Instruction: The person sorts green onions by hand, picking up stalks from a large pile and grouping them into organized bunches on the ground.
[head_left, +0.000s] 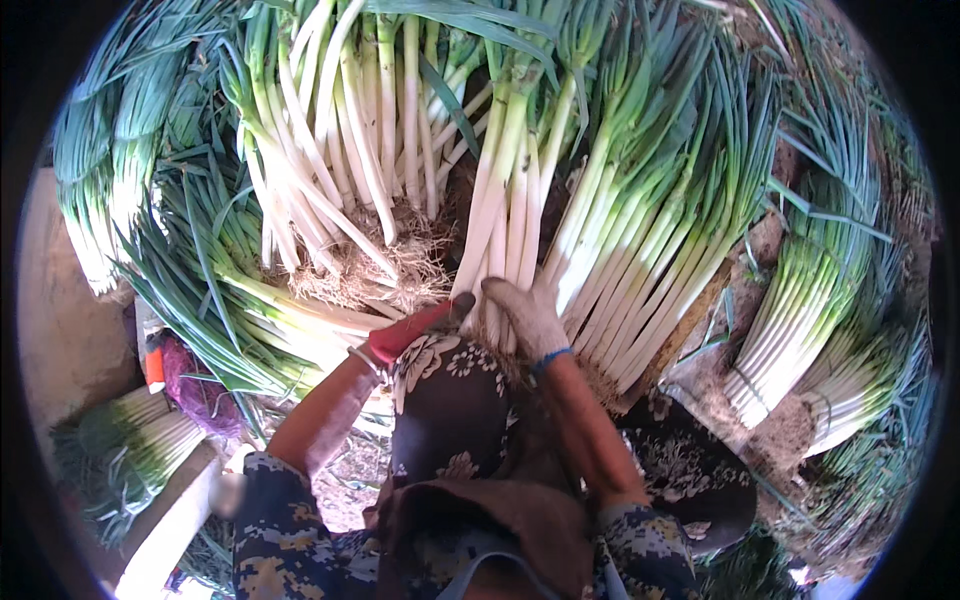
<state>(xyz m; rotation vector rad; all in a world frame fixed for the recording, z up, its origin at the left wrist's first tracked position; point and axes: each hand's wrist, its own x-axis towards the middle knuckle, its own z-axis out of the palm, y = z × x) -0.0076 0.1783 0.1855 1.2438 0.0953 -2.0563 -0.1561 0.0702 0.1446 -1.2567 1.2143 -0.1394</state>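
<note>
Before my knees stands a small bunch of Welsh onions (504, 225), white shafts toward me and green leaves pointing away. My right hand (531, 316), in a pale glove with a blue cuff, grips the shafts low on their right side, thumb on top. From the left, my left hand (416, 330) in a red glove with dark fingertips holds the same lower ends; its fingers underneath are hidden. To the right, close by my right wrist, leans a larger row of Welsh onions (637, 277). A loose heap of rooted onions (352, 180) lies beyond my left hand.
More onions (262, 307) lie crosswise at the left. Tied bundles (787, 322) rest at the right, and another bundle (142, 442) lies at the lower left beside a purple net-like bundle (196, 386). My patterned knee (450, 405) is just below the left hand.
</note>
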